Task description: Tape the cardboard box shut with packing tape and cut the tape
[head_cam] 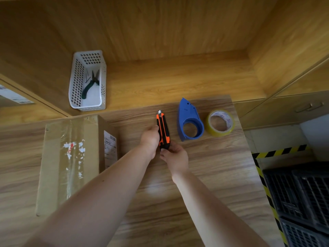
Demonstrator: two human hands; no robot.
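Observation:
A cardboard box (58, 168) stands on the left of the wooden table (204, 175), flaps closed, with clear tape running down its top seam. Both my hands hold an orange-and-black utility knife (163, 129) over the table's middle. My left hand (150, 141) grips the knife's left side, thumb near the slider. My right hand (175, 157) pinches its rear end. A short bit of blade shows at the knife's far tip. To the right lie a blue tape dispenser (190, 120), with no roll in it, and a yellowish roll of packing tape (220, 123).
A white perforated basket (87, 81) holding green-handled pliers (89, 84) sits on the wooden shelf behind the table. Black plastic crates (300, 198) stand on the floor at the right, beyond a yellow-and-black hazard stripe (267, 189).

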